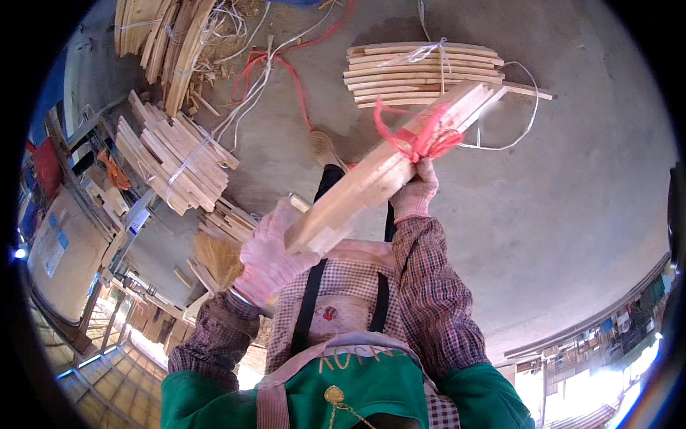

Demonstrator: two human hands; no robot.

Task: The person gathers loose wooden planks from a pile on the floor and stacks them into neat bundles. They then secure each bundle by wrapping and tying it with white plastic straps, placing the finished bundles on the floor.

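Note:
A bundle of pale wooden strips is held up at a slant in front of my body, its far end raised to the right. Red plastic string is tied in a bow around that far part. My left hand, in a pinkish work glove, grips the near lower end of the bundle. Close below the bow, my gloved right hand is closed on the bundle; part of its fingers is hidden behind the wood. I cannot tell whether it also pinches the string.
On the concrete floor ahead lies another bundle of strips tied with white string. More tied wood bundles lie to the left. Loose red and white strings trail across the floor. A straw-coloured broom head is beside my left hand.

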